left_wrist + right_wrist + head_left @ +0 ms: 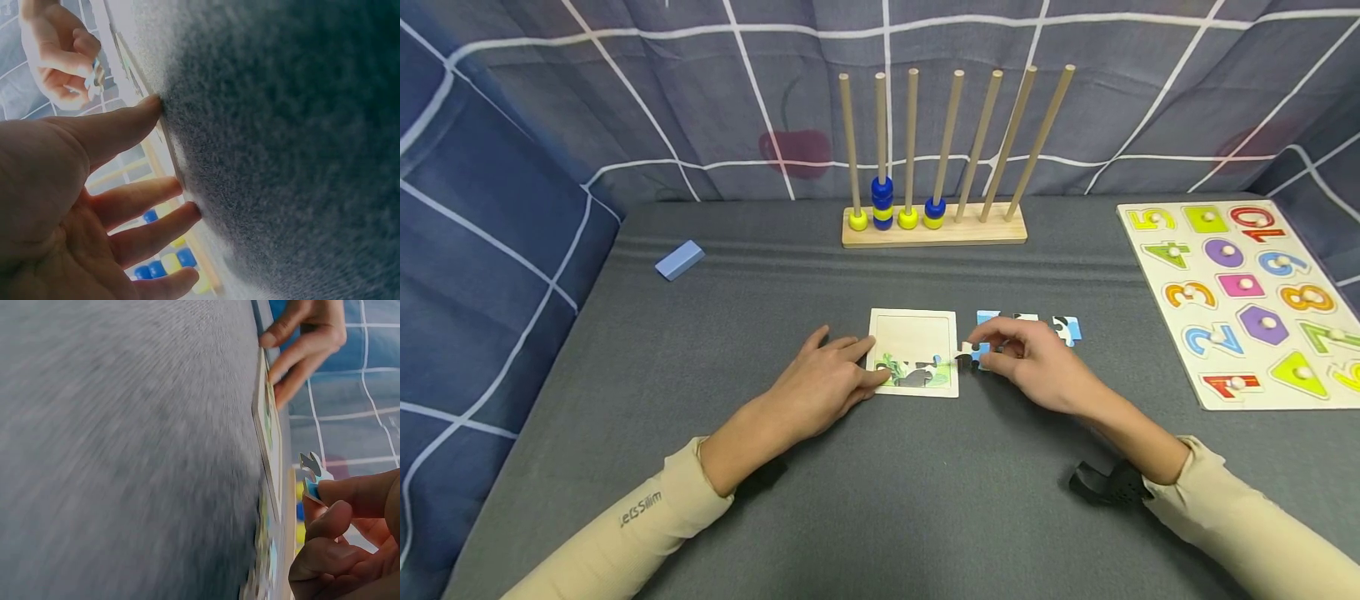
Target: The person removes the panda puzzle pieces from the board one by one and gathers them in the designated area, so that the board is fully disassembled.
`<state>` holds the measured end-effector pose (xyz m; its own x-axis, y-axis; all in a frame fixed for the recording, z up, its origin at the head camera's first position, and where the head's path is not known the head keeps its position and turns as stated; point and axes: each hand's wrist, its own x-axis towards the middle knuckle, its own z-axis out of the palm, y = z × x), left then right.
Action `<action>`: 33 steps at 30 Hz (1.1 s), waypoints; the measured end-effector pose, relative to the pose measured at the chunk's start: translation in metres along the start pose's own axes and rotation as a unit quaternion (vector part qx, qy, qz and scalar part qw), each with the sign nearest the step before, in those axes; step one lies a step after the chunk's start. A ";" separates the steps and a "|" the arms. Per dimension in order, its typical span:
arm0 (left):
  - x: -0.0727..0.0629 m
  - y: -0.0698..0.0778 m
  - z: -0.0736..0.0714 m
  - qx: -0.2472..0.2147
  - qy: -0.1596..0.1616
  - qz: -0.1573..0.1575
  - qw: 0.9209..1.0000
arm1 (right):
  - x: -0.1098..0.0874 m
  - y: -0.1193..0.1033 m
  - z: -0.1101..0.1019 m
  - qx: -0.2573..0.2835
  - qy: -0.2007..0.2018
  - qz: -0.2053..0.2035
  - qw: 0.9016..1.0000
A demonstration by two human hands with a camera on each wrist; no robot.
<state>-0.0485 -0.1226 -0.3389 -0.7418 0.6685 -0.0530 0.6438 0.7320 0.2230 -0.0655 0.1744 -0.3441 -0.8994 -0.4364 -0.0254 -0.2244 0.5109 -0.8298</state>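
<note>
Fingertips of your right hand (1037, 362) pinch a small piece (976, 354), blue with black and white, right of centre in the frame. In the right wrist view you have it raised off the table (820, 533), tilted on edge between the tips, with the other fingers curled in below. The head view puts it just beside the right edge of the tray (913, 333).

Your left hand (820, 379), left of centre, is spread, with its fingers fairly straight and the tips touching the tray's left side. The left wrist view shows a wide gap between your thumb and the next finger.

The tray lies flat at mid-frame; pieces (917, 375) in green, black and white fill its bottom strip, and pale wood shows above them. Past your right knuckles, more loose pieces (1067, 329) lie on the table, partly hidden by your hand.

A black strap (1108, 483) hangs at your right wrist, lower right. Beige sleeves (625, 521) run out at both lower corners, the left one with dark lettering.

Farther out, you have a rack (934, 237) of seven rods with blue and yellow beads at upper centre, a blue block (680, 260) at upper left, and a number board (1247, 362) at the right edge. White-lined cloth (700, 100) hangs behind.
</note>
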 end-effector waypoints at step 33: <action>0.001 0.001 -0.001 0.011 0.002 0.003 1.000 | -0.062 0.046 -0.052 -0.089 0.074 0.038 0.993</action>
<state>-0.0488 -0.1215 -0.3377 -0.7390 0.6721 -0.0470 0.6519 0.7308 0.2023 -0.0399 0.2633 -0.3513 -0.9586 -0.2847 0.0094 -0.2051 0.6670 -0.7163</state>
